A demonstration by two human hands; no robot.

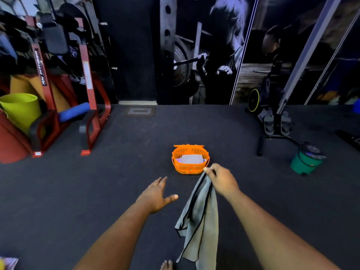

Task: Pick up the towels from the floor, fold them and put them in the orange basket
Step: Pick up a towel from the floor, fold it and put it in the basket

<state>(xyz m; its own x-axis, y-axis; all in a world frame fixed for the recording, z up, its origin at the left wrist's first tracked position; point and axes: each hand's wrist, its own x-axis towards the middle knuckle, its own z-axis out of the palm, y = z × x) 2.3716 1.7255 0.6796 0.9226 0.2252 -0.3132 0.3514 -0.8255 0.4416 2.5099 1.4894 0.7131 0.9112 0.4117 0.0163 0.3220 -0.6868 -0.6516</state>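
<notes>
Right hand (221,179) pinching a grey towel (198,219) by its top edge, cloth hanging down at lower centre. Left hand (156,194) spread wide, empty, beside it. Orange basket (190,167) on the floor just above, folded towels (191,159) inside.

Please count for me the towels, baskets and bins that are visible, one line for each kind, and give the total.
Towels: 2, a grey towel hanging from the right hand and a folded towel in the basket.
Baskets: 1, the orange basket.
Bins: 2, a green bin and a yellow-green bin.
Total: 5
</notes>
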